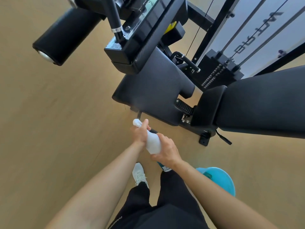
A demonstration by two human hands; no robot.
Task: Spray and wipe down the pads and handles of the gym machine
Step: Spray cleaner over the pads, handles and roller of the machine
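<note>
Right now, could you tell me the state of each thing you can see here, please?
Spray bottle: held in both hands, nozzle aimed at the seat pad.
Left hand: finger on the trigger.
Right hand: gripping the bottle's body.
Seat pad: faint mist at its near edge.
Blue bucket: on the floor.

Bottle (153, 143) held between left hand (140, 134) and right hand (167, 152), just before seat pad (155, 90). Back pad (264, 103) right of seat; roller (66, 35) far left; bucket (221, 177) behind right arm.

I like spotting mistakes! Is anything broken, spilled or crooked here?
Nothing stands out. Both hands, left and right, hold a white plastic spray bottle aimed at the black padded seat, which looks intact.
</note>
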